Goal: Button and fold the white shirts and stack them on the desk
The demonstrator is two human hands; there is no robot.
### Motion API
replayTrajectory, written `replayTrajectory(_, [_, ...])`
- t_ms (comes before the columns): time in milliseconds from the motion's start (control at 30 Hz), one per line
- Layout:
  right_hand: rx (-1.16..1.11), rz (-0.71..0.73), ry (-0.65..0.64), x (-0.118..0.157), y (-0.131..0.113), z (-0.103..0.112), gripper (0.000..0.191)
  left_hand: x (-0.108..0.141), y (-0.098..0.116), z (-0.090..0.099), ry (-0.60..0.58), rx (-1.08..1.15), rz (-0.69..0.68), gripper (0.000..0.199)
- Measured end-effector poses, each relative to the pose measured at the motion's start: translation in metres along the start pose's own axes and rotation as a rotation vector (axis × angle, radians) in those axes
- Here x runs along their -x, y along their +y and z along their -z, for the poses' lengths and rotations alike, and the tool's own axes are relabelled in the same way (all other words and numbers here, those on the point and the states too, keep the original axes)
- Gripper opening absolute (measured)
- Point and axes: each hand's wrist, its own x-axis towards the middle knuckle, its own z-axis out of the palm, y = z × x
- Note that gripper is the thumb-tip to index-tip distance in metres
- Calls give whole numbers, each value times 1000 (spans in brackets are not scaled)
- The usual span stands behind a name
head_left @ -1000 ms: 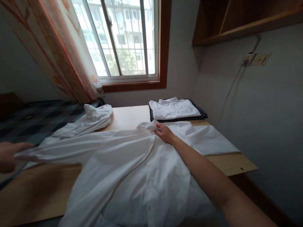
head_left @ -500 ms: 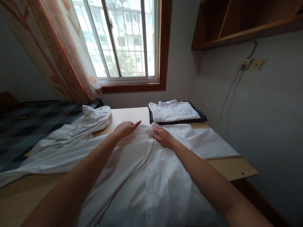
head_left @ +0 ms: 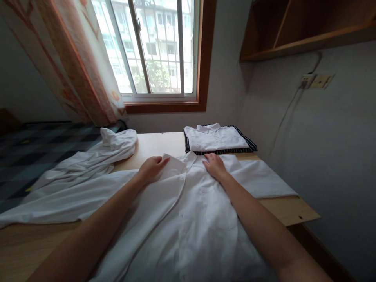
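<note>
A white button-up shirt (head_left: 202, 211) lies spread front side up, its collar at the far end and its sleeves stretched out to both sides. My left hand (head_left: 152, 168) is closed, pinching a folded-up flap of the shirt by the left of the collar between thumb and fingers. On the other side of the collar, my right hand (head_left: 216, 165) rests on the shirt's shoulder. Its thumb is apart from the bent fingers, and no cloth shows pinched between them. The shirt's lower front runs out of view toward me.
The shirt lies on a wooden table (head_left: 289, 209). A folded white shirt (head_left: 216, 139) sits on a black striped garment (head_left: 249, 145) at the back. Crumpled white cloth (head_left: 117, 141) lies at the left, beside a checkered bed (head_left: 17, 156). A wooden shelf (head_left: 308, 43) hangs upper right.
My hands have moved apart from the collar's middle. The left has closed on the flap of cloth; the right has let go near the collar and shifted right onto the shoulder.
</note>
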Motion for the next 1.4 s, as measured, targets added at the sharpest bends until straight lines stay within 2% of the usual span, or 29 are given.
replayTrajectory(133, [77,-3,13,12,-3,-8,49,5,-13,8,53,61,-23,56])
replayTrajectory(267, [109,39,4,35,7,-8,51,6,-19,14,20,121,-88,53])
replayTrajectory(367, [98,86,-5,49,22,-2,52,4,-15,13,-27,63,-141,49])
replayTrajectory(433, [89,96,-3,52,32,4,51,2,-8,10,-39,-55,-169,45])
replayTrajectory(533, [85,75,2,47,38,13,47,0,4,3,34,-336,-183,42])
replayTrajectory(633, [95,18,-5,34,30,21,41,-1,9,-7,101,-533,-148,44])
replayTrajectory(800, [103,-19,-3,8,-3,25,35,0,-2,-22,155,-591,-103,47])
replayTrajectory(900, [71,-51,-6,-4,-18,16,36,0,-8,-26,181,-593,-96,47])
replayTrajectory(1000, [52,-90,29,-10,-23,4,33,-1,-9,-26,164,-596,-70,48])
replayTrajectory(1133, [-46,2,120,-10,-19,-3,24,-1,-3,-23,149,-600,-30,47])
replayTrajectory(1300, [-42,174,266,-16,-23,9,25,0,2,-15,320,-601,-21,51])
replayTrajectory(1400, [1,225,287,-23,-28,13,29,-2,-2,-14,335,-631,-29,51])
